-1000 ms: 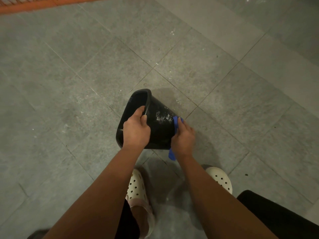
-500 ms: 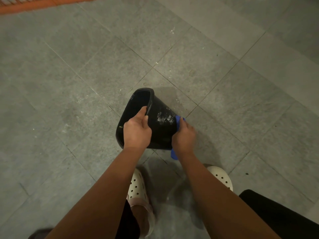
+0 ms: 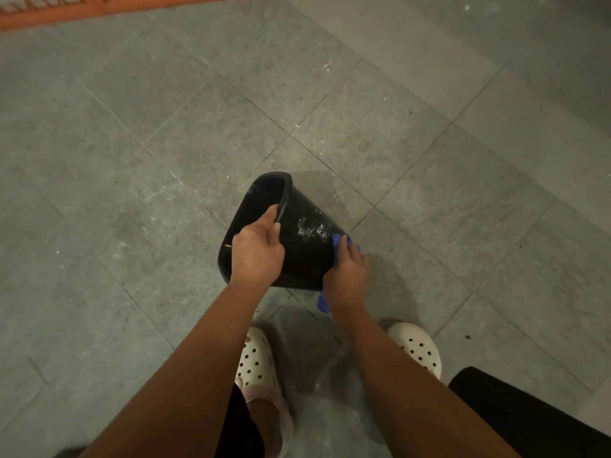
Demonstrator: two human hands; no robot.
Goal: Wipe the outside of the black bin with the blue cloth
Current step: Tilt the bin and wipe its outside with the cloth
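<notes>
The black bin is tipped on its side above the grey tiled floor, its open mouth facing up and left. My left hand grips its rim, thumb over the edge. White smears show on the bin's upper side wall. My right hand presses the blue cloth against the bin's narrow bottom end. A tail of the cloth hangs out below my wrist. Most of the cloth is hidden under my palm.
My two feet in white perforated clogs stand just below the bin. A black object fills the bottom right corner. An orange grating runs along the top left edge. Grey floor tiles surround the bin.
My right hand with the cloth has slid slightly up and right along the bin's bottom end. The bin has tilted a little; my left hand keeps its grip on the rim.
</notes>
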